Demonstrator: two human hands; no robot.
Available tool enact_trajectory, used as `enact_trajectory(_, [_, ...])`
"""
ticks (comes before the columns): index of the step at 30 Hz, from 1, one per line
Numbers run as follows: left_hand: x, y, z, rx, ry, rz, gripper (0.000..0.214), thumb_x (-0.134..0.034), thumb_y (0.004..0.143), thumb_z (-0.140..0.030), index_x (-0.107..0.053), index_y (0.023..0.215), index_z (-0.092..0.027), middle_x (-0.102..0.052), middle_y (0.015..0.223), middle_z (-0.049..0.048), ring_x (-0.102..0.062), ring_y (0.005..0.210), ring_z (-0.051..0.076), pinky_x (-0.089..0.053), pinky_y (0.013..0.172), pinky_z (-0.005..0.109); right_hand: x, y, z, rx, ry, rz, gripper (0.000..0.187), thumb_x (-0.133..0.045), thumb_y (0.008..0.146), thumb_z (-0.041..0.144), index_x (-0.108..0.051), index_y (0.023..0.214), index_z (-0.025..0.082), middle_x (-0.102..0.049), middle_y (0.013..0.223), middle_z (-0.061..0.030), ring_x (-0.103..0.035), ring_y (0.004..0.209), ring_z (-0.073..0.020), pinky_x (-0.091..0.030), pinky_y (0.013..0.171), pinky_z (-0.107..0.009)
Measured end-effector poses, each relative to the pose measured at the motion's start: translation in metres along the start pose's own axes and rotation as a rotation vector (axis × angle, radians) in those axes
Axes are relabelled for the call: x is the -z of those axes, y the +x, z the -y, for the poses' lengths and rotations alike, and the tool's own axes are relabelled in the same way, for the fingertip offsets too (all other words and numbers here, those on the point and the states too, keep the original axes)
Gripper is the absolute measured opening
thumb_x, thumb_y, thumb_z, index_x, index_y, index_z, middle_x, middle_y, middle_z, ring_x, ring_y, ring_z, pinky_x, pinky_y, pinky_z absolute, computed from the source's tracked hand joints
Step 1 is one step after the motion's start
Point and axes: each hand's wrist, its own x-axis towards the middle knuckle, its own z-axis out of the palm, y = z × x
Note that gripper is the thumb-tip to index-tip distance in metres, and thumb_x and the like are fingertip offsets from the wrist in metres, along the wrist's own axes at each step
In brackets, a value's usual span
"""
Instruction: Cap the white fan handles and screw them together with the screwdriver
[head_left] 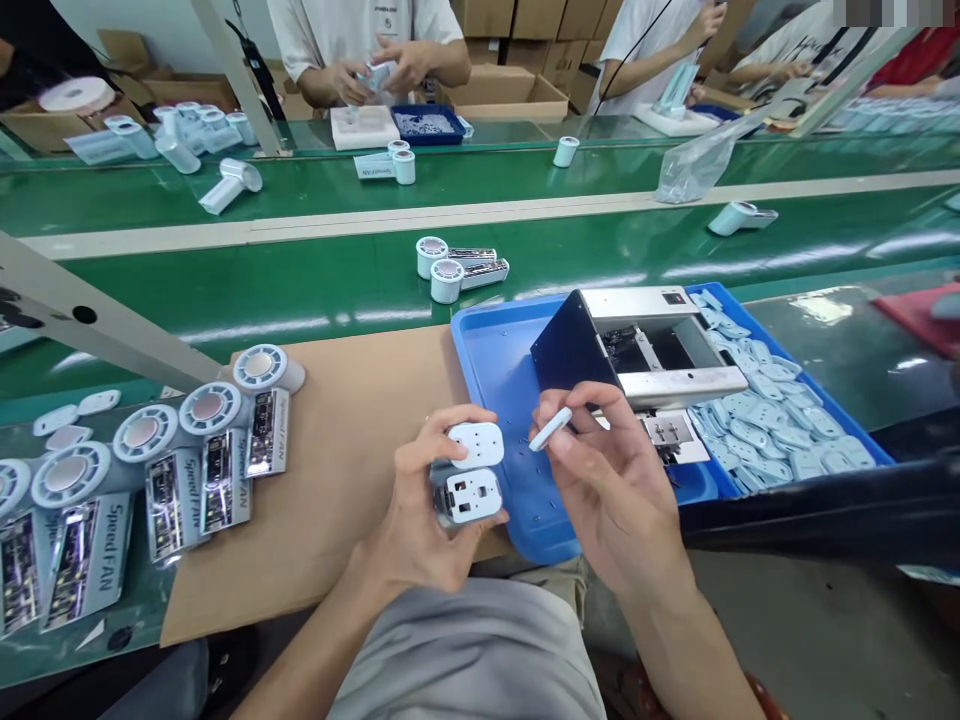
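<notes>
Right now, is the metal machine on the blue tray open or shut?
Open: the metal machine has its dark lid tilted up, and the machine's inside shows.

Right-hand fingers [574, 400] hide one end of the white oval piece [551, 430] — the leftmost fan [9, 487] runs off-picture.

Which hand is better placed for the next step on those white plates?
Probably the right hand: it pinches a slim white strip at its fingertips, right beside the white plates. The left hand is wrapped around the plates, so it looks busy holding them.
</notes>
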Motion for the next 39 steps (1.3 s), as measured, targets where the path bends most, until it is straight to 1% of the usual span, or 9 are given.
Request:
enact_trajectory(5, [-0.006,-0.003,0.005,-0.060,-0.009,-0.021,0.078,-0.081,0.090,-0.002,-0.039,0.150,-0.029,-0.059,0.148,0.0180,-0.067,0.131,0.029,-0.058,0.095,0.042,-0.003,-0.005,-0.004,0.079,0.054,-0.006,0.014,-0.088,0.105,0.024,-0.074,0.110,0.027,-0.074,0.101,0.0012,-0.076,0.099,-0.0079,-0.070,0.097,-0.021])
enact_trajectory(10, [-0.013,-0.004,0.009,-0.039,-0.013,-0.055,0.075,-0.091,0.095,-0.022,-0.042,0.150,-0.034,-0.059,0.147,0.0147,-0.070,0.124,0.030,-0.061,0.090,0.043,-0.013,-0.010,0.015,0.054,-0.092,0.007,0.028,-0.092,0.101,0.022,-0.071,0.116,0.032,-0.074,0.102,0.0066,-0.069,0.059,-0.0100,-0.057,0.047,-0.018])
enact_trajectory(16, [-0.022,-0.005,0.028,-0.141,-0.010,-0.162,0.095,-0.094,0.080,-0.086,-0.048,0.147,-0.037,-0.064,0.140,0.0116,-0.073,0.117,0.030,-0.065,0.089,0.045,-0.017,-0.021,0.030,-0.107,-0.278,0.139,0.020,-0.098,0.094,0.019,-0.086,0.103,0.032,-0.069,0.105,0.0029,-0.061,0.067,-0.0037,-0.053,0.059,-0.014])
enact_trajectory(19, [-0.023,-0.010,0.028,-0.087,0.027,-0.130,0.097,-0.085,0.078,-0.093,-0.043,0.148,-0.041,-0.065,0.141,0.0115,-0.074,0.117,0.032,-0.065,0.091,0.050,-0.018,-0.020,0.032,-0.239,-0.342,0.185,0.016,-0.097,0.097,0.036,-0.084,0.096,0.026,-0.063,0.104,-0.0012,-0.060,0.075,-0.0085,-0.051,0.064,-0.022])
enact_trajectory(25, [-0.021,-0.008,0.009,0.003,0.101,-0.056,0.057,-0.056,0.110,-0.082,-0.039,0.143,-0.039,-0.063,0.142,0.0129,-0.075,0.123,0.033,-0.067,0.093,0.054,-0.015,-0.021,0.031,-0.361,-0.302,0.281,0.031,-0.094,0.101,0.048,-0.078,0.098,0.022,-0.060,0.093,-0.0013,-0.054,0.084,-0.0121,-0.044,0.073,-0.024])
enact_trajectory(30, [-0.021,0.007,0.011,-0.125,0.119,-0.120,0.044,-0.069,0.114,-0.063,-0.046,0.135,-0.033,-0.067,0.131,0.0119,-0.074,0.108,0.027,-0.065,0.078,0.039,-0.011,-0.058,-0.020,0.105,-0.343,-0.279,0.021,-0.073,0.116,0.045,-0.066,0.136,0.043,-0.054,0.108,-0.0005,-0.054,0.080,-0.0126,-0.051,0.071,-0.028])
enact_trajectory(35, [-0.023,0.013,0.017,-0.174,0.105,-0.144,0.041,-0.072,0.112,-0.059,-0.047,0.130,-0.031,-0.070,0.127,0.0113,-0.073,0.101,0.026,-0.063,0.072,0.037,0.033,-0.078,-0.037,0.705,-0.864,-1.032,0.070,-0.086,0.093,0.043,-0.063,0.157,0.062,-0.054,0.144,-0.0069,-0.055,0.131,-0.0408,-0.046,0.126,-0.067])
enact_trajectory(37, [-0.025,0.013,0.017,-0.174,0.113,-0.143,0.042,-0.073,0.112,-0.060,-0.047,0.129,-0.032,-0.070,0.127,0.0105,-0.073,0.098,0.024,-0.061,0.071,0.035,0.060,-0.074,-0.019,0.884,-0.917,-1.111,0.063,-0.085,0.090,0.043,-0.069,0.147,0.067,-0.057,0.152,-0.0007,-0.056,0.136,-0.0444,-0.053,0.118,-0.071])
enact_trajectory(39, [-0.026,0.014,0.017,-0.175,0.107,-0.152,0.043,-0.074,0.111,-0.060,-0.048,0.129,-0.031,-0.071,0.128,0.0111,-0.073,0.098,0.023,-0.060,0.071,0.033,0.088,-0.070,0.004,0.785,-0.790,-0.904,0.050,-0.080,0.096,0.043,-0.074,0.140,0.065,-0.062,0.152,0.0030,-0.061,0.132,-0.0427,-0.063,0.093,-0.064])
